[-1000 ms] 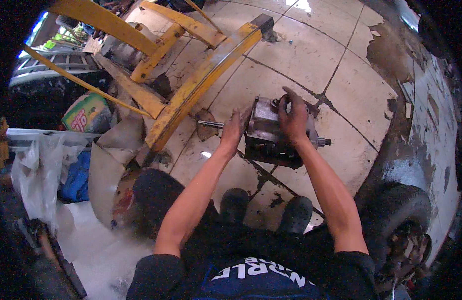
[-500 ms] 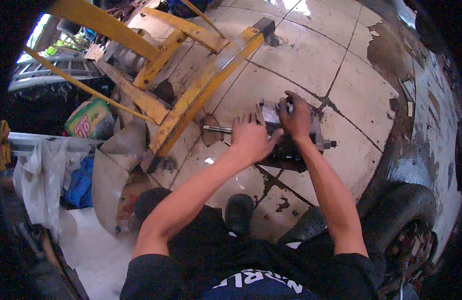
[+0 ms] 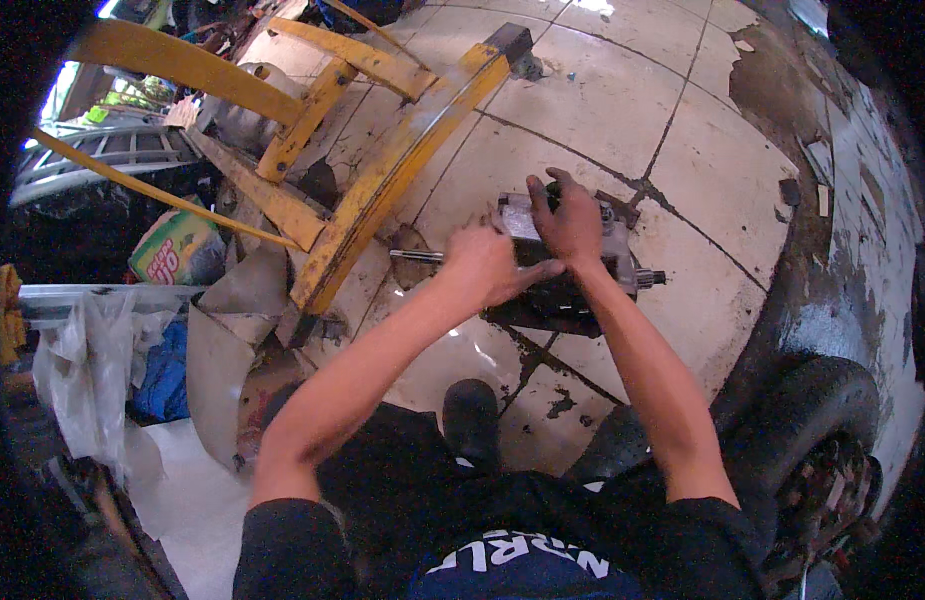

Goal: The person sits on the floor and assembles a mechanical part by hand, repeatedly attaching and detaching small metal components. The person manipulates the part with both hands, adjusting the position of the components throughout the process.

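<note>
yellow frame [image 3: 404, 172] on tiled floor [image 3: 592, 110]; black tyre [image 3: 817, 405] at right.

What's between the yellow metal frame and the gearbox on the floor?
In the head view, the person's left hand, a shiny metal rod and some floor tiles.

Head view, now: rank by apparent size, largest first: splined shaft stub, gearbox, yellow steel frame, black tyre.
1. Yellow steel frame
2. Black tyre, cut off by shadow and clothing
3. Gearbox, partly hidden by the hands
4. Splined shaft stub
</note>
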Available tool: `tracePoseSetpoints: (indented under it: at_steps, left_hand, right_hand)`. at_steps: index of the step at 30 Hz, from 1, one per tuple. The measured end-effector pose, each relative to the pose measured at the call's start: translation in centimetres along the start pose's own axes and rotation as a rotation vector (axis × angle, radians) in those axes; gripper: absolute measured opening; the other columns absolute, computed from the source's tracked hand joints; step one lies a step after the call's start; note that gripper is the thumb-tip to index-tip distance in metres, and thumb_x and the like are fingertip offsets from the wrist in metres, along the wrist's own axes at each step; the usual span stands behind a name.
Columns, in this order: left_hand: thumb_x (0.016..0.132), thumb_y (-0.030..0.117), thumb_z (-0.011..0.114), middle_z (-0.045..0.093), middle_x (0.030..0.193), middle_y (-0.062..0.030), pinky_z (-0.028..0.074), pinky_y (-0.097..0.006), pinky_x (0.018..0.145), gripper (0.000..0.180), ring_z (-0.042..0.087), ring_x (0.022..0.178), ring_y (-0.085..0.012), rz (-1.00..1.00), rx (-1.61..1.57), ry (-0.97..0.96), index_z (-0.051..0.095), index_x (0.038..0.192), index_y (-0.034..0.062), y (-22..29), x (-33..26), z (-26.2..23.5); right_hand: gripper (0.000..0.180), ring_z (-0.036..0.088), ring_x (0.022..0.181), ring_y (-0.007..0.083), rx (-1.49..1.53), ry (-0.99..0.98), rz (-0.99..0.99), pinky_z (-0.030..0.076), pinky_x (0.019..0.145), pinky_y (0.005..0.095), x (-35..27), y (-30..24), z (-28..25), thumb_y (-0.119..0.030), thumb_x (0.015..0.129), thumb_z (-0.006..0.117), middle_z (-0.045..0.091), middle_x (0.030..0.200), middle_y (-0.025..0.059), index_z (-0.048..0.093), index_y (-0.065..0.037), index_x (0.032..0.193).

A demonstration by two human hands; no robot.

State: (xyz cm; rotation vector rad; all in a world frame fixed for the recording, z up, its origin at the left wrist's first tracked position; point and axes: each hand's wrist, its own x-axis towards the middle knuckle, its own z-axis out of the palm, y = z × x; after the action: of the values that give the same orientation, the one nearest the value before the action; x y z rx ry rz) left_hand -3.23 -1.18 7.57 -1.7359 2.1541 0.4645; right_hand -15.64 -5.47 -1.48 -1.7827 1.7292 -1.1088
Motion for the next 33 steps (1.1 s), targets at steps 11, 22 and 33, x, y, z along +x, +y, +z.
tracePoseSetpoints:
  at_steps: [11, 22, 33]
  left_hand:
    - [0.067, 0.092, 0.039, 0.058, 0.124, -0.0248, 0.042, -0.043, 0.100, 0.112, 0.054, 0.120, -0.0343, 0.021, 0.180, 0.163, 0.064, 0.115, -0.0059, 0.5, -1.4, 1.3]
    - [0.069, 0.088, 0.046, 0.057, 0.121, -0.0295, 0.050, -0.045, 0.092, 0.108, 0.060, 0.108, -0.0402, 0.029, -0.002, -0.093, 0.057, 0.122, -0.0056, -2.4, 0.0, 1.5]
    - [0.076, 0.079, 0.050, 0.056, 0.120, -0.0316, 0.050, -0.047, 0.092, 0.112, 0.059, 0.107, -0.0440, 0.099, -0.162, -0.129, 0.030, 0.141, -0.0094, -4.1, 1.4, 2.0]
  right_hand:
    - [0.059, 0.065, 0.093, 0.0354, -0.068, -0.113, 0.079, 0.044, 0.091, 0.0479, -0.3, -0.6, -0.2, -0.054, 0.091, 0.053, 0.068, 0.099, 0.0191, 0.061, -0.002, 0.119]
    - [0.055, 0.065, 0.092, 0.0398, 0.043, -0.083, 0.100, 0.048, 0.086, 0.0473, 0.0, -0.4, 0.2, -0.049, 0.093, 0.053, 0.069, 0.095, 0.0220, 0.061, 0.000, 0.117]
    - [0.056, 0.067, 0.085, 0.0367, 0.012, -0.075, 0.096, 0.050, 0.080, 0.0449, -0.5, -1.2, 0.4, -0.050, 0.091, 0.057, 0.069, 0.090, 0.0192, 0.062, -0.001, 0.117]
